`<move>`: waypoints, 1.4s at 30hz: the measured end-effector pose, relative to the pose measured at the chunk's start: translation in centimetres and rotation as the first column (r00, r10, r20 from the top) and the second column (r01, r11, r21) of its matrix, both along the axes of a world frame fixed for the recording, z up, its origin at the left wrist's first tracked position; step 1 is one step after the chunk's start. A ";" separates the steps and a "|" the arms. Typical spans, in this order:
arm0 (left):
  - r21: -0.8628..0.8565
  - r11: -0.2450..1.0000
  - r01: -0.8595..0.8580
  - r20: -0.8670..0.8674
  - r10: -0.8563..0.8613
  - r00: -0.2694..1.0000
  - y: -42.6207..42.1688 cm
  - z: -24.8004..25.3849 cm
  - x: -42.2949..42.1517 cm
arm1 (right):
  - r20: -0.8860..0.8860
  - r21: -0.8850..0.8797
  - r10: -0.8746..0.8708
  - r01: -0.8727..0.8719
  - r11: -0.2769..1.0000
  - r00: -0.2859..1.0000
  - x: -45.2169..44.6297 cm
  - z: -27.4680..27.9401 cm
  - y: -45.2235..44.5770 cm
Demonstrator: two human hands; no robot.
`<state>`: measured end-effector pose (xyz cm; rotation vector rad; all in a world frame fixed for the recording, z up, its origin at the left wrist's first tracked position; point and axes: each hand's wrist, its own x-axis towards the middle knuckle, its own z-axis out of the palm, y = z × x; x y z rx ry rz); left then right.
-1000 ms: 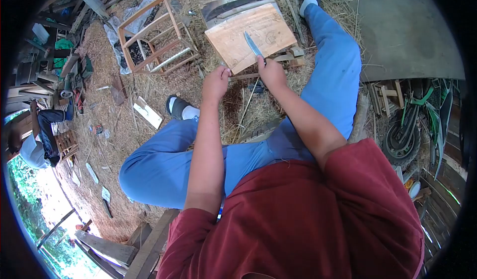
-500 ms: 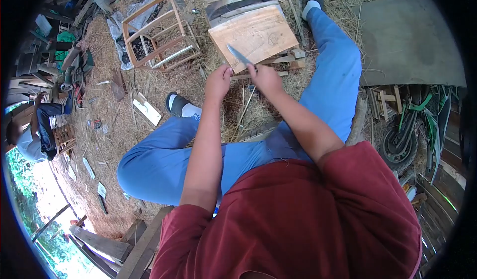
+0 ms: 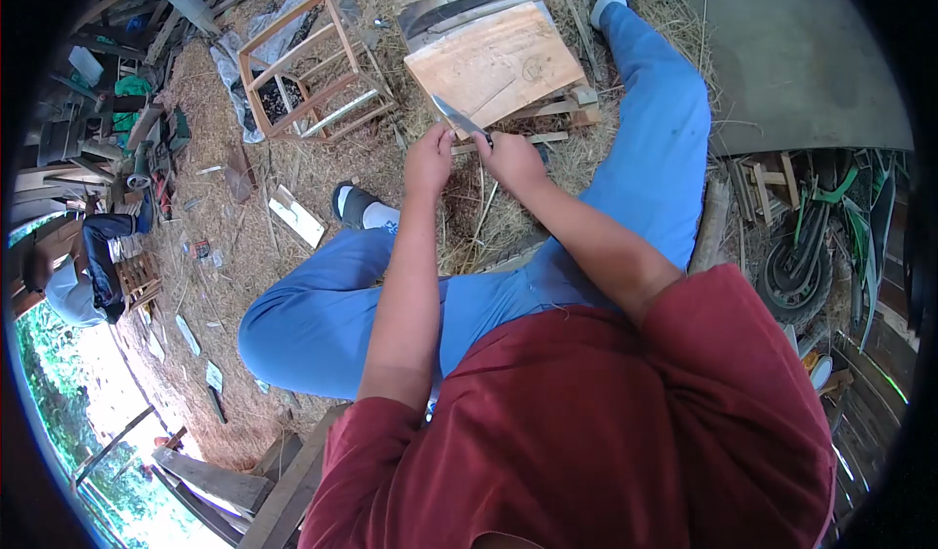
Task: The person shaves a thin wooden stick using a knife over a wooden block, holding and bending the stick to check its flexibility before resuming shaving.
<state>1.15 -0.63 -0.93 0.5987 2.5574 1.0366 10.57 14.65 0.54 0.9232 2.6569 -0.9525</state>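
My right hand (image 3: 512, 163) is closed round the handle of a knife (image 3: 456, 115), whose blade points up and left over the near left corner of a wooden board (image 3: 498, 61). Close beside it, my left hand (image 3: 428, 161) is closed in a pinch at that corner; what its fingers hold is too small to make out. Beyond the board lies a large dark blade (image 3: 469, 8) with a black handle. Wood pieces (image 3: 576, 109) show under the board's right side.
A wooden frame (image 3: 303, 70) stands at the upper left, on straw-covered ground. A pale wood piece (image 3: 295, 217) lies near my left foot. Another person (image 3: 73, 290) sits at the far left. On the right are a grey sheet (image 3: 801, 61) and a motorbike wheel (image 3: 793, 271).
My right hand has moved left and slightly down with the knife, toward my left hand. The blade has shifted from the board's middle to its near left corner.
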 end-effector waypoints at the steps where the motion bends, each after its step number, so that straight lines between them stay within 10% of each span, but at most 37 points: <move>1: 0.002 1.000 0.000 -0.004 0.000 1.000 0.1 0.2 0.1 | 0.018 0.031 0.029 -0.030 0.999 0.999 -0.1 0.2 0.1; 4: -0.058 0.998 0.011 -0.025 -0.012 1.000 0.1 0.1 0.2 | -0.003 -0.034 -0.217 0.217 0.976 0.976 -0.9 -0.6 3.7; 11: -0.046 0.999 0.005 -0.034 -0.007 0.999 0.3 0.4 0.1 | 0.007 0.045 0.057 -0.058 0.997 0.998 -0.1 0.1 2.1; 13: -0.045 0.999 0.012 -0.047 -0.014 0.999 0.3 0.3 0.2 | -0.028 -0.003 -0.214 0.214 0.977 0.976 -1.0 -1.7 4.7; 19: -0.058 0.998 -0.005 -0.070 0.001 0.998 0.3 1.0 0.3 | -0.099 0.014 -0.012 0.014 1.000 0.995 0.2 -1.0 0.6; 22: -0.151 0.988 -0.001 -0.086 -0.012 0.996 0.5 0.9 0.4 | -0.060 -0.094 -0.289 0.283 0.955 0.955 -0.7 -1.5 3.7; 28: -0.037 0.999 -0.006 -0.071 0.004 0.997 0.4 0.7 0.3 | -0.031 -0.003 0.004 -0.004 1.000 1.000 0.5 -1.0 0.9; 31: -0.063 0.998 -0.011 -0.140 0.002 0.990 0.4 0.6 0.7 | 0.025 -0.057 -0.235 0.236 0.970 0.972 -0.7 -1.8 4.7; 42: -0.023 1.000 0.015 -0.118 -0.017 0.993 0.1 0.4 0.5 | -0.018 -0.053 -0.234 0.233 0.971 0.972 -0.3 -2.1 3.8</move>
